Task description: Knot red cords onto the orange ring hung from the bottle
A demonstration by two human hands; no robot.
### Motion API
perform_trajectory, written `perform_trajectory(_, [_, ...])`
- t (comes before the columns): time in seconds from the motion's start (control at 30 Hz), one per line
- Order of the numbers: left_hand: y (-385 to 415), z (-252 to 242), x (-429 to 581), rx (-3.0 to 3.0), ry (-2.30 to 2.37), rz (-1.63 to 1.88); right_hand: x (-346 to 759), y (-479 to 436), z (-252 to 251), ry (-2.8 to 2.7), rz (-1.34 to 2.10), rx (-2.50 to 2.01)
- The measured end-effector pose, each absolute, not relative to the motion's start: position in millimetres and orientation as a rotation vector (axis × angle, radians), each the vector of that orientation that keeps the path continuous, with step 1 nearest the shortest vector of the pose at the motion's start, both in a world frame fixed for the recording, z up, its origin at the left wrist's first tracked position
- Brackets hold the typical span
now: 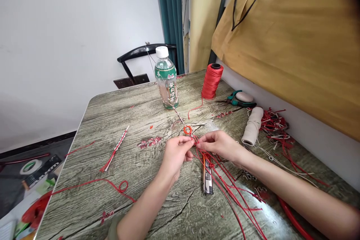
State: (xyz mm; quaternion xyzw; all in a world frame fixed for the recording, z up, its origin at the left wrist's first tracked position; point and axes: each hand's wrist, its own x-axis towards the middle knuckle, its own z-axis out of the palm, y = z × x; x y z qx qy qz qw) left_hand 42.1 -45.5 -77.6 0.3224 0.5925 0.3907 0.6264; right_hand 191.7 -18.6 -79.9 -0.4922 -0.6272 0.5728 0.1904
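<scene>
Both hands meet near the middle of the table over a bundle of red cords [227,189]. My left hand [176,152] is closed, thumb and forefinger pinching a red cord. From the other side my right hand [218,144] also pinches red cord, its fingertips just apart from the left ones. Just beyond the fingertips sits an orange-red ring [188,130], tied by a thin line that runs to a plastic drink bottle [168,82] with a green label. The loose cord ends fan out toward the front right, over a small utility knife [208,178]. Fingers partly hide the knot.
A red thread spool [212,82] stands at the back, with green-handled pliers [239,99] beside it. At right lie a white cord roll [253,125] and a pile of red and white scraps [274,123]. A braided red-and-white cord [118,148] lies at left.
</scene>
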Motion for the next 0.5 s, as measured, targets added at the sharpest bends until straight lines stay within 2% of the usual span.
perform_trajectory(0.3, [-46, -76, 40, 0.776, 1.348, 0.879, 193, -18, -76, -1.915, 1.539, -1.402])
perform_trajectory(0.5, [-47, -74, 42, 0.774, 1.341, 0.895, 191, -25, -63, -2.121, 1.145, -1.488])
